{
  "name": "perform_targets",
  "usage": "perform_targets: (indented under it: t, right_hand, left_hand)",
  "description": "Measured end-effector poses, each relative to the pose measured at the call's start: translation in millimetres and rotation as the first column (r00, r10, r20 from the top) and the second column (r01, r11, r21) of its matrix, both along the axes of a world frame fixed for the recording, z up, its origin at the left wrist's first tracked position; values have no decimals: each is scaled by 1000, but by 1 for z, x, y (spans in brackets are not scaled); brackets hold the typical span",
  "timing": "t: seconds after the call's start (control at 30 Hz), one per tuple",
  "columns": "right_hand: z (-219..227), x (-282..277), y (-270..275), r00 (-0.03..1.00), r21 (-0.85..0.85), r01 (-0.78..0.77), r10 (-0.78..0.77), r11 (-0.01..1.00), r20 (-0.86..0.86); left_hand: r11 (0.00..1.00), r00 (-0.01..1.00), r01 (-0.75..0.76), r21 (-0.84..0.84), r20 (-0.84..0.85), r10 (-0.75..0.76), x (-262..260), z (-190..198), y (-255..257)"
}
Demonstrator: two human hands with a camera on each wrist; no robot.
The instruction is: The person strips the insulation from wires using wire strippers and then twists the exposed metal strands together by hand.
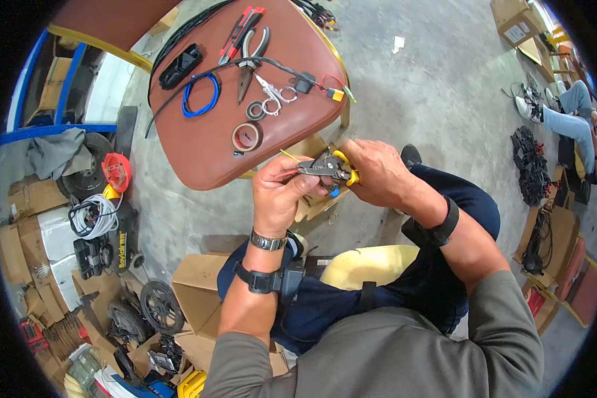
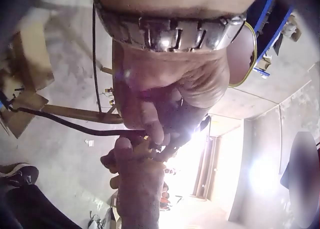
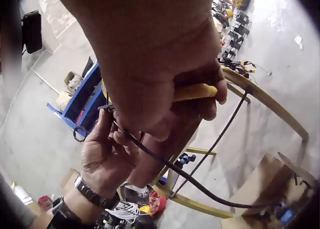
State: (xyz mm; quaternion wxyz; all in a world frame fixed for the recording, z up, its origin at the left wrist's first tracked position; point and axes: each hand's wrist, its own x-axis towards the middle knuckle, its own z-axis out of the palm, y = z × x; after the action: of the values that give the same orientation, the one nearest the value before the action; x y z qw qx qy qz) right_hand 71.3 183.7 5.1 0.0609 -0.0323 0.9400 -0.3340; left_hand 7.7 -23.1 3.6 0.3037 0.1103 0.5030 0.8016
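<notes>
In front of my body, my right hand [image 1: 379, 174] grips a wire stripper [image 1: 324, 168] by its yellow handles [image 3: 195, 92]. Its dark head points left, toward my left hand [image 1: 277, 194]. My left thumb and fingers pinch a cable's thin wires beside the head. A red wire [image 1: 288, 174] and a yellow wire [image 1: 288, 154] show at the fingers. In the right wrist view, a black cable [image 3: 192, 180] runs from the hands down to an open cardboard box [image 3: 262, 181]. My hands hide much of the work in the left wrist view.
A brown chair seat [image 1: 205, 156] ahead bears pliers [image 1: 251, 63], scissors [image 1: 270, 95], tape rolls [image 1: 247, 136], a utility knife [image 1: 242, 32] and a blue cable loop [image 1: 201, 95]. Boxes and wheels [image 1: 160, 304] crowd the left floor. Another person's legs [image 1: 567, 119] show at right.
</notes>
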Motion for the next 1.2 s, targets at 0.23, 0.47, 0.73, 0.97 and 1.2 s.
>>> perform_targets:
  t: [0.23,0.47,0.73,0.97,1.2]
  right_hand:
    - [-5,4,-4,999,-22,14,-15,1000,-37]
    - [-4,6,-5,999,-26,13,-13,1000,31]
    - [1,7,-6,997,-18,11,-9,1000,73]
    - [0,3,-4,992,40,-16,11,999,123]
    - [-1,9,-3,999,-52,0,3,999,54]
  left_hand:
    - [990,984,-93,-109,-162,75,3,-7,-1]
    - [985,965,-147,-95,-230,122,6,-4,5]
    - [974,924,-192,-124,-357,137,8,-2,7]
    - [955,921,-256,-148,-337,195,6,-8,8]
    - [945,908,-261,-198,-384,170,5,-10,8]
